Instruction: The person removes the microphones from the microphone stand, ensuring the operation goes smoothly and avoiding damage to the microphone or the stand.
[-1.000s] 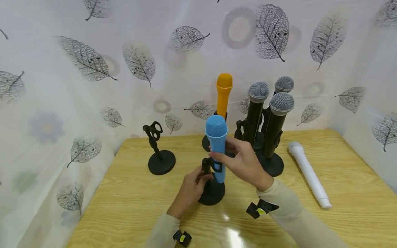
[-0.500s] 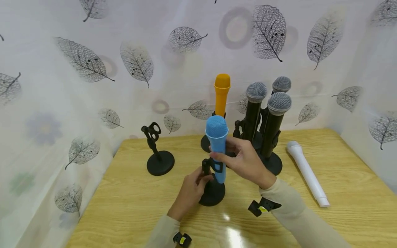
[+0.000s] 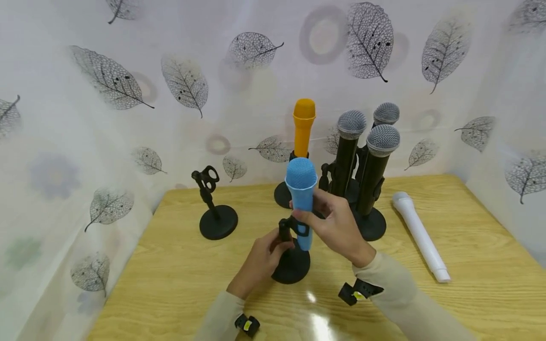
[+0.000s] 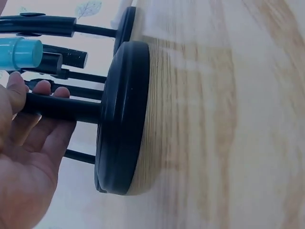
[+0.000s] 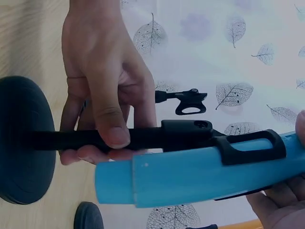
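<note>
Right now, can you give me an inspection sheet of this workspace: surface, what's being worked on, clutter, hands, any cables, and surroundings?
Surface: wood-grain table, with bright glare near the front.
Job's things: blue microphone, head up, in the clip of a black stand; the base rests on the table.
Clutter: second stand at left, holding no microphone; orange microphone and three silver-headed microphones standing farther back; white microphone lying at right.
Hands: left hand grips the black stand's post; right hand holds the blue microphone.
Cables: nothing seen.
Surroundings: pale leaf-print backdrop behind and at both sides.
</note>
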The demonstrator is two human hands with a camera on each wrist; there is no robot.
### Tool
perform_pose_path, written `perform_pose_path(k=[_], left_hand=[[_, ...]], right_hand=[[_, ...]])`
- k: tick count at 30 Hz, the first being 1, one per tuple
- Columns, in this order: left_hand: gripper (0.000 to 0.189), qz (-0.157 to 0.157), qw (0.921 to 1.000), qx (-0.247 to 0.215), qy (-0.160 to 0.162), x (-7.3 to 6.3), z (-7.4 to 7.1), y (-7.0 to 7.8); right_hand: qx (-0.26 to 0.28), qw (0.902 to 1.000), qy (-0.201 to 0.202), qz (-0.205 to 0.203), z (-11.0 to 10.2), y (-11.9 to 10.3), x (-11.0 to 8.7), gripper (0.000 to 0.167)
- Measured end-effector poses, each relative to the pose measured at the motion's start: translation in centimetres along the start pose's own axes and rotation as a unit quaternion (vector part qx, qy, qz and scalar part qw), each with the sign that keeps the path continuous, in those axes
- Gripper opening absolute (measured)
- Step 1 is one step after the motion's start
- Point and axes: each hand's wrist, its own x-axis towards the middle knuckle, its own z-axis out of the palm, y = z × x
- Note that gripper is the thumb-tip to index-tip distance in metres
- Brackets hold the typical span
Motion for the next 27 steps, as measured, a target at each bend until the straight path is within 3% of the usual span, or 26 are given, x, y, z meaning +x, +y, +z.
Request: perform_pose_path(k=[5, 12, 27], left_hand=[[0.013, -0.009, 0.9999, -0.003, 0.007, -0.2, 0.1, 0.0], [0.018, -0.022, 0.9996, 0.017, -0.008, -0.2, -0.2, 0.3], [0.011, -0.030, 0.9995, 0.004, -0.003, 0.0, 0.2, 0.3]], right_hand=[[-0.002, 1.0000, 0.001, -0.008, -0.2, -0.6, 0.4, 0.034], [0.002, 0.9995, 0.012, -0.028, -0.7, -1.9, 1.4, 0.035], [-0.002, 0.9999, 0.010, -0.010, -1.5, -3.9, 2.6, 0.034]])
